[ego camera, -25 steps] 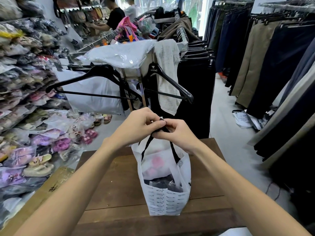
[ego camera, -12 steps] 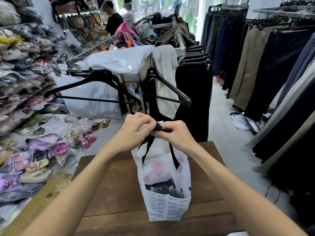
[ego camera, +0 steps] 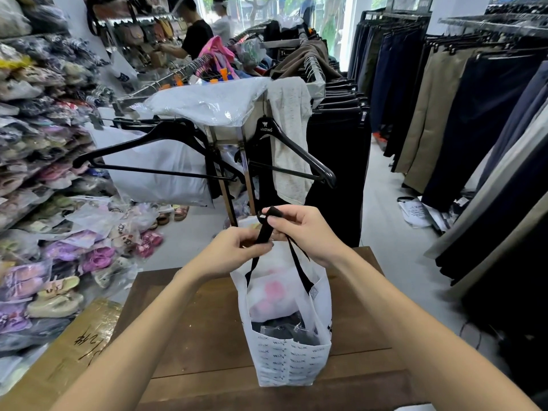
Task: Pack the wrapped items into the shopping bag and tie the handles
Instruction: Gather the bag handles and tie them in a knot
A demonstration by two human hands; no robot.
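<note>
Wooden worktop [ego camera: 189, 336] at lower centre carries a white shopping bag [ego camera: 292, 363]; left hand [ego camera: 229, 253] and right hand [ego camera: 308, 232] both pinch its black handles [ego camera: 265, 229] above it.

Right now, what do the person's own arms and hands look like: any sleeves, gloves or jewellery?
Both forearms are bare as far as the picture shows, with no sleeve in view. The left hand and right hand wear no gloves, and no rings, watch or bracelet show. Fingernails look short and unpainted.
</note>
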